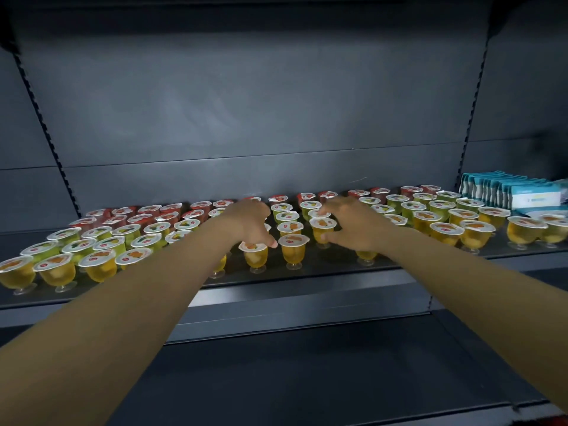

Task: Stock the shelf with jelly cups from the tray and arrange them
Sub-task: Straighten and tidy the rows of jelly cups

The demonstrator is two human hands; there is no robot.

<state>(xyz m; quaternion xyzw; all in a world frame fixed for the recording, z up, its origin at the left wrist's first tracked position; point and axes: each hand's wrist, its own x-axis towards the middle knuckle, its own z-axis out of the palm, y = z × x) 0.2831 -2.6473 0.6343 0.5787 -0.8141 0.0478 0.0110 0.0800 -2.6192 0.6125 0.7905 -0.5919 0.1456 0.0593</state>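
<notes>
Both arms reach forward over the shelf [307, 272], a dark metal ledge covered with rows of jelly cups [101, 241]. The left hand [250, 224] hovers palm down over the middle of the stock, its fingers curled downward and its thumb tip resting at the lid edge of an orange cup [254, 255] directly beneath it; whether the fingers actually grip that cup cannot be told, since the hand hides most of it. Just to the right of its thumb stands a second orange cup [293, 249], upright on its small clear foot at the front of a column running back from the hand. The right hand [349, 224] lies a little farther right, fingers spread and bent around another orange cup [322, 227], with the thumb at the cup's near side and the fingertips over a cup lid behind it. Outward from the left hand, the cups run in rows: orange nearest the shelf edge, greenish yellow behind, red at the back wall. Outward from the right hand the same order repeats, and beyond those cups, at the far right end, stands a row of pale blue packets [507, 189].
</notes>
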